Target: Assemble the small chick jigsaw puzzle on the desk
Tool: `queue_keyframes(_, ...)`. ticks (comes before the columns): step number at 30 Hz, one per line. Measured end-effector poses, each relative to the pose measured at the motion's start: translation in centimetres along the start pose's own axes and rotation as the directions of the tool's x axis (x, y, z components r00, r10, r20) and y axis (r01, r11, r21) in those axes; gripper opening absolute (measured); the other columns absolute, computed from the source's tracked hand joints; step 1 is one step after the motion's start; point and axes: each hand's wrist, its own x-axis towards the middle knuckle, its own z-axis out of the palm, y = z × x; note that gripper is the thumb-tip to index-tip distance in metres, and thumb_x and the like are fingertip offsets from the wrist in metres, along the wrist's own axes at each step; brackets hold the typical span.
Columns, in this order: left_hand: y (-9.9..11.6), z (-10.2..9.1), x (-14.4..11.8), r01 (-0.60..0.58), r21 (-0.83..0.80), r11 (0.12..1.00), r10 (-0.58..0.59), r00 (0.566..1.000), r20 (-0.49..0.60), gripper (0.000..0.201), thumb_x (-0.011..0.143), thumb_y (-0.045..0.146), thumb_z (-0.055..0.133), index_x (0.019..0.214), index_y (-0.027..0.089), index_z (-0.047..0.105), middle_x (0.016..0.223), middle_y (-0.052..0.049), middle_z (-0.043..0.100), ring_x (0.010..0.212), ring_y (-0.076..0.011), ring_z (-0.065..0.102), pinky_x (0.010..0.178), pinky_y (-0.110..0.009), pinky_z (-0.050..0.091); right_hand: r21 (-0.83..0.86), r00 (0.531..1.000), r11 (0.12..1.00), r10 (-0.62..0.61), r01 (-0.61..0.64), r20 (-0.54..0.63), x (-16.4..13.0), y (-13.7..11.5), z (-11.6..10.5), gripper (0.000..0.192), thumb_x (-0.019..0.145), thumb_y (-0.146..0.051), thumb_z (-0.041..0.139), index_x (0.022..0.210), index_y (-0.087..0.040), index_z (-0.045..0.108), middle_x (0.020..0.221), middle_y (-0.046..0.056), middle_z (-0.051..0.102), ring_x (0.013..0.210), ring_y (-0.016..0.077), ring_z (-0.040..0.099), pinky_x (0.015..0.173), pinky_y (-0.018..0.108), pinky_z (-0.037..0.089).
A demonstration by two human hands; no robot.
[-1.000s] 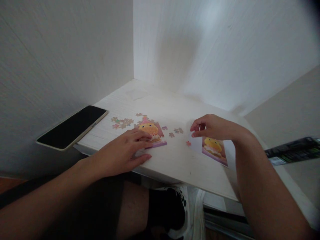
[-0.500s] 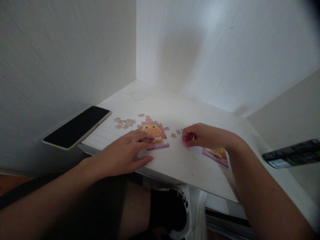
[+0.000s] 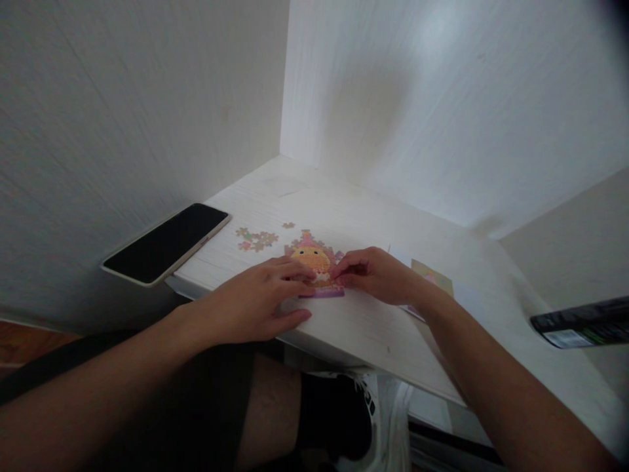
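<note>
A partly joined jigsaw puzzle (image 3: 307, 254) lies near the table's front edge, showing a yellow, round-faced figure with a pink pointed top. My left hand (image 3: 275, 295) rests over its lower left part, fingers stretched out and thumb apart, its fingertips on the picture. At the puzzle's right edge, my right hand (image 3: 366, 272) is closed in a pinch, fingertips down at the joined pieces. The puzzle piece between those fingertips is almost wholly hidden. Several loose puzzle pieces (image 3: 256, 240) lie to the left, with a single piece (image 3: 288, 225) behind the puzzle.
A phone (image 3: 167, 244) lies at the left, partly over the edge of the white table (image 3: 334, 196). Under my right forearm is a picture card (image 3: 432, 275). A dark can (image 3: 580, 322) is at the far right. White panels (image 3: 373, 98) rise behind.
My right hand has moved left from beside the loose pieces to the puzzle's right edge, uncovering more of the picture card. My left hand stays on the puzzle. The view has shifted slightly.
</note>
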Motion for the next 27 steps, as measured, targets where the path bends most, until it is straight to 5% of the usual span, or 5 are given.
queue_keyframes(9, 0.2, -0.1, 0.0, -0.011, -0.018, 1.0, 0.01, 1.0, -0.02, 0.034, 0.092, 0.033, 0.059, 0.124, 0.023, 0.064, 0.134, -0.007, 0.06, 0.123, -0.0229, 0.055, 0.109, -0.04, 0.043, -0.152, 0.998, 0.987, 0.036, -0.044, -0.057, 0.1, -1.1, 0.3, 0.009, 0.082, -0.025, 0.066, 0.086, -0.019, 0.071, 0.077, 0.001, 0.068, 0.067, 0.012, 0.057, 0.063, 0.025, 0.042)
queue_keyframes(17, 0.0, 0.1, -0.1, 0.005, 0.017, 1.0, -0.004, 1.0, -0.016, 0.03, 0.092, 0.034, 0.06, 0.119, 0.024, 0.066, 0.134, -0.006, 0.06, 0.124, -0.0228, 0.055, 0.11, -0.04, 0.043, -0.295, 0.916, 0.924, 0.121, -0.245, -0.382, -0.7, 1.2, -4.0, 0.027, 0.084, -0.044, 0.064, 0.081, -0.018, 0.073, 0.07, 0.003, 0.066, 0.062, 0.0136, 0.053, 0.058, 0.028, 0.037)
queue_keyframes(21, 0.0, 0.1, -0.1, -0.019, 0.043, 0.999, 0.021, 0.999, -0.043, 0.029, 0.091, 0.034, 0.059, 0.117, 0.023, 0.067, 0.131, -0.007, 0.062, 0.123, -0.0245, 0.056, 0.11, -0.043, 0.042, -0.298, 0.939, 0.923, 0.146, -0.242, -0.311, -1.4, 3.2, -5.9, 0.019, 0.084, -0.031, 0.063, 0.092, -0.019, 0.075, 0.086, 0.006, 0.072, 0.072, 0.0159, 0.061, 0.067, 0.029, 0.045)
queue_keyframes(27, 0.0, 0.1, -0.2, -0.025, 0.057, 0.998, 0.029, 0.997, -0.075, 0.027, 0.09, 0.033, 0.06, 0.114, 0.022, 0.067, 0.13, -0.008, 0.062, 0.123, -0.0262, 0.055, 0.109, -0.046, 0.042, -0.31, 0.976, 0.93, 0.158, -0.198, -0.149, -1.5, 3.3, -5.3, 0.029, 0.082, -0.029, 0.068, 0.108, -0.019, 0.073, 0.102, 0.009, 0.071, 0.084, 0.0181, 0.064, 0.075, 0.03, 0.049)
